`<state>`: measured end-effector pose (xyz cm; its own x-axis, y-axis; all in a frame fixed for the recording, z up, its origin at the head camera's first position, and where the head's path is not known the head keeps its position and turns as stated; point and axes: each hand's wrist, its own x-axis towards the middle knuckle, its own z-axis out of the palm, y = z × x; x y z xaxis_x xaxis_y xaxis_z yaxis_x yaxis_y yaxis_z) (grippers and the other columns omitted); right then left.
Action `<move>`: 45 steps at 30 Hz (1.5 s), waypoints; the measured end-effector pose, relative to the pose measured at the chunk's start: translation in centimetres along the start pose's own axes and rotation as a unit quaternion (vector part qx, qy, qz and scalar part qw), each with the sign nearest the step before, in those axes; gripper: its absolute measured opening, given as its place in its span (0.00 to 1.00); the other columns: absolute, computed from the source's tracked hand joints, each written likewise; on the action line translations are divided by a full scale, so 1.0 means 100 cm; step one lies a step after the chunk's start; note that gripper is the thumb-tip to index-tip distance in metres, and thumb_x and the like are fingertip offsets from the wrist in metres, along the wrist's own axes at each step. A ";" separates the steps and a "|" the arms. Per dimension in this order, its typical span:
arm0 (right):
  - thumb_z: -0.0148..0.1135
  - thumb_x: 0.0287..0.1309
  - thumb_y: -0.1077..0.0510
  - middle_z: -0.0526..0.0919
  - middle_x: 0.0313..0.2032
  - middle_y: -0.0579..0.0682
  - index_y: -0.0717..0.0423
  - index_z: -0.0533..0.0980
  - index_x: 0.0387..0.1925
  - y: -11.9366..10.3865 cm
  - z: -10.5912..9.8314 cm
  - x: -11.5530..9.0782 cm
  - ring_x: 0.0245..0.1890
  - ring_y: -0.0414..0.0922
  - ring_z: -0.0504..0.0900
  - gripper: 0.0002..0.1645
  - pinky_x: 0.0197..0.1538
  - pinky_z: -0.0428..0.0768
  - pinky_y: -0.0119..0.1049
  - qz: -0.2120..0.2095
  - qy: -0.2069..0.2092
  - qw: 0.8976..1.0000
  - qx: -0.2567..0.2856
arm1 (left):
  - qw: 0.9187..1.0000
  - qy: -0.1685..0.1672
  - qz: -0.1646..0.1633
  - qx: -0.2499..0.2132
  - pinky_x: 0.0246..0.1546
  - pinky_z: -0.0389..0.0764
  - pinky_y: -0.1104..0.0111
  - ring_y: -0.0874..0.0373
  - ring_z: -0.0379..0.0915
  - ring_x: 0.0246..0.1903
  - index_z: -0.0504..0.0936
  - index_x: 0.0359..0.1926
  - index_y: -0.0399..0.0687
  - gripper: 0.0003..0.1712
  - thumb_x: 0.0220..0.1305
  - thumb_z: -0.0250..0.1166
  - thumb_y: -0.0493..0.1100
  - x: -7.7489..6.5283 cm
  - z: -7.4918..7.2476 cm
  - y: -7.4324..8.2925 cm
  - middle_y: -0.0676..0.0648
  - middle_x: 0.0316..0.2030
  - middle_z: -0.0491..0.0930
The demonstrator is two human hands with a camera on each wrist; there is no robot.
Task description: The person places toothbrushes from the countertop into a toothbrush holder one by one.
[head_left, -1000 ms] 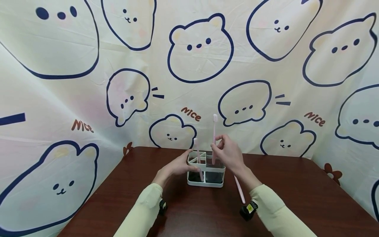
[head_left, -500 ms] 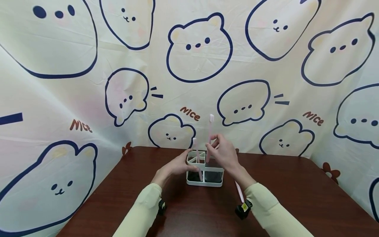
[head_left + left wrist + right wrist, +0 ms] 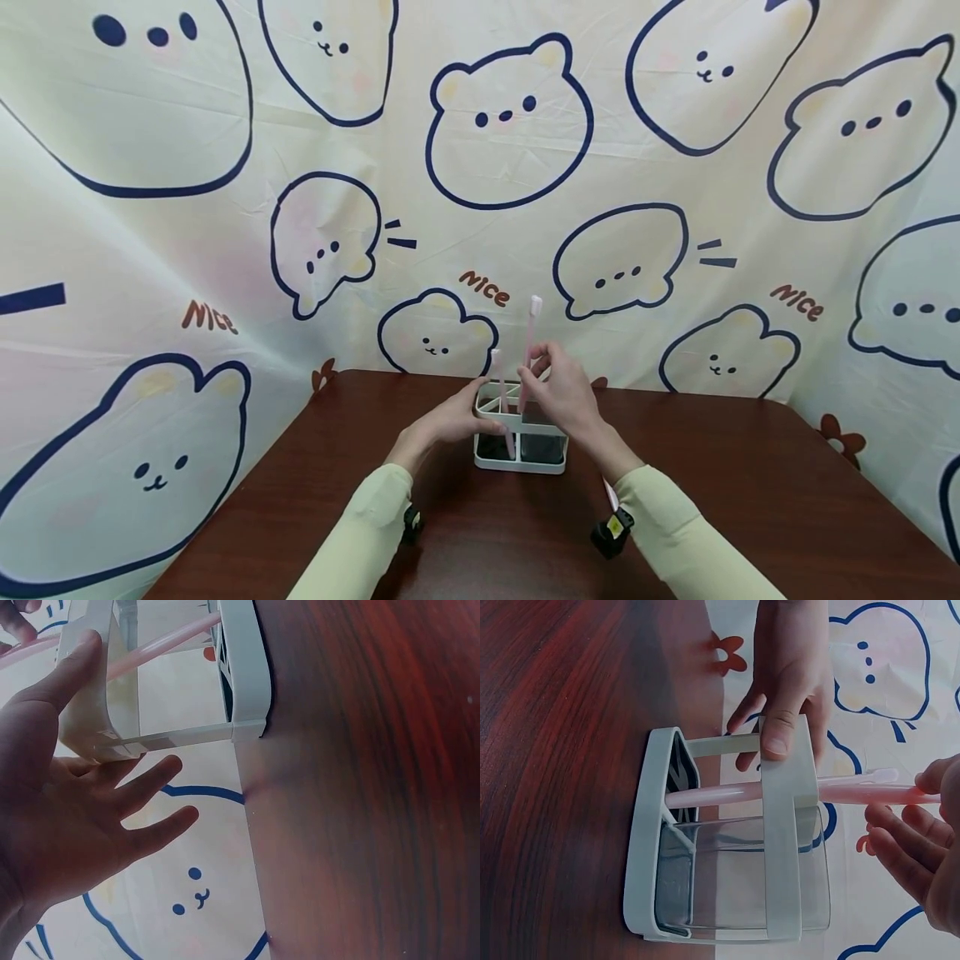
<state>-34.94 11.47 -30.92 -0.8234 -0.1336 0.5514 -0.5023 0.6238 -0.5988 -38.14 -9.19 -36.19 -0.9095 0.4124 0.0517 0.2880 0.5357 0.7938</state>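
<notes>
A white toothbrush holder (image 3: 517, 468) with a clear cup stands on the table. My left hand (image 3: 450, 418) grips its upper left rim, thumb (image 3: 79, 664) in front and other fingers behind, two of them spread loose. One pink toothbrush (image 3: 496, 362) stands in the holder, bristles up, its handle (image 3: 716, 796) reaching down to the base. Between thumb and fingertips my right hand (image 3: 566, 398) pinches a second pink toothbrush (image 3: 533, 312), head up and slightly tilted. The lower end of this brush is right at the divided top of the holder, beside the first brush.
A third pink toothbrush (image 3: 611, 495) lies on the dark wooden table (image 3: 480, 542), mostly hidden by my right forearm. Close behind the table hangs a pale cloth (image 3: 510, 250) printed with bear outlines.
My right hand has moved left with its toothbrush and lowered it slightly toward the divided compartments. My left hand stays on the holder. The right forearm now covers more of the brush on the table.
</notes>
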 end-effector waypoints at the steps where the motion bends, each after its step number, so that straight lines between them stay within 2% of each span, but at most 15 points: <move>1: 0.64 0.64 0.55 0.82 0.30 0.50 0.54 0.73 0.47 0.000 0.001 0.000 0.21 0.42 0.78 0.14 0.23 0.78 0.34 0.002 -0.001 1.000 0.000 | 1.000 0.000 0.000 0.000 0.68 0.61 0.40 0.44 0.62 0.67 0.52 0.77 0.53 0.54 0.57 0.73 0.56 0.000 0.000 0.000 0.40 0.72 0.61; 6: 0.64 0.64 0.55 0.81 0.30 0.50 0.53 0.73 0.47 0.001 0.005 -0.001 0.24 0.42 0.79 0.13 0.25 0.79 0.33 0.008 -0.002 1.000 -0.007 | 1.000 0.000 0.003 -0.005 0.69 0.62 0.40 0.44 0.63 0.66 0.53 0.76 0.55 0.53 0.57 0.73 0.56 0.000 0.000 0.000 0.42 0.71 0.62; 16: 0.63 0.65 0.52 0.83 0.31 0.47 0.50 0.73 0.44 0.008 0.014 -0.006 0.26 0.41 0.80 0.11 0.26 0.80 0.33 0.021 -0.006 0.999 -0.048 | 1.000 0.004 0.007 -0.008 0.67 0.64 0.40 0.44 0.65 0.65 0.54 0.76 0.51 0.53 0.57 0.73 0.55 0.000 0.002 0.001 0.41 0.70 0.64; 24: 0.61 0.66 0.49 0.84 0.30 0.45 0.50 0.76 0.43 0.012 0.019 -0.007 0.23 0.39 0.77 0.10 0.25 0.77 0.33 0.033 -0.015 0.997 -0.065 | 1.000 0.004 0.015 -0.009 0.66 0.67 0.42 0.47 0.68 0.62 0.55 0.75 0.51 0.51 0.58 0.73 0.54 0.001 0.001 0.000 0.41 0.67 0.68; 31: 0.63 0.65 0.51 0.82 0.28 0.43 0.50 0.79 0.40 0.014 0.023 -0.008 0.22 0.39 0.76 0.08 0.24 0.76 0.33 0.030 -0.019 0.996 -0.081 | 1.000 0.003 0.009 -0.008 0.67 0.65 0.42 0.46 0.67 0.62 0.54 0.76 0.50 0.52 0.58 0.73 0.54 0.001 0.001 -0.001 0.41 0.69 0.65; 39: 0.65 0.63 0.49 0.83 0.26 0.43 0.50 0.82 0.37 0.019 0.026 -0.010 0.20 0.38 0.74 0.09 0.23 0.74 0.31 0.011 -0.014 0.991 -0.129 | 1.000 0.000 0.018 -0.009 0.66 0.67 0.43 0.47 0.69 0.60 0.56 0.74 0.51 0.49 0.59 0.73 0.53 0.002 0.001 -0.001 0.41 0.65 0.69; 45: 0.65 0.62 0.46 0.83 0.22 0.41 0.48 0.84 0.30 0.025 0.027 -0.009 0.18 0.37 0.71 0.12 0.25 0.67 0.33 -0.003 -0.007 0.984 -0.180 | 1.000 -0.001 0.020 -0.007 0.66 0.67 0.42 0.48 0.70 0.58 0.56 0.74 0.52 0.49 0.58 0.73 0.53 0.001 0.002 -0.001 0.42 0.64 0.70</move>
<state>-36.13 11.06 -34.49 -0.8251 -0.1475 0.5453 -0.3833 0.8552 -0.3488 -38.23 -9.07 -36.33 -0.8967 0.4350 0.0818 0.3196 0.5085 0.7995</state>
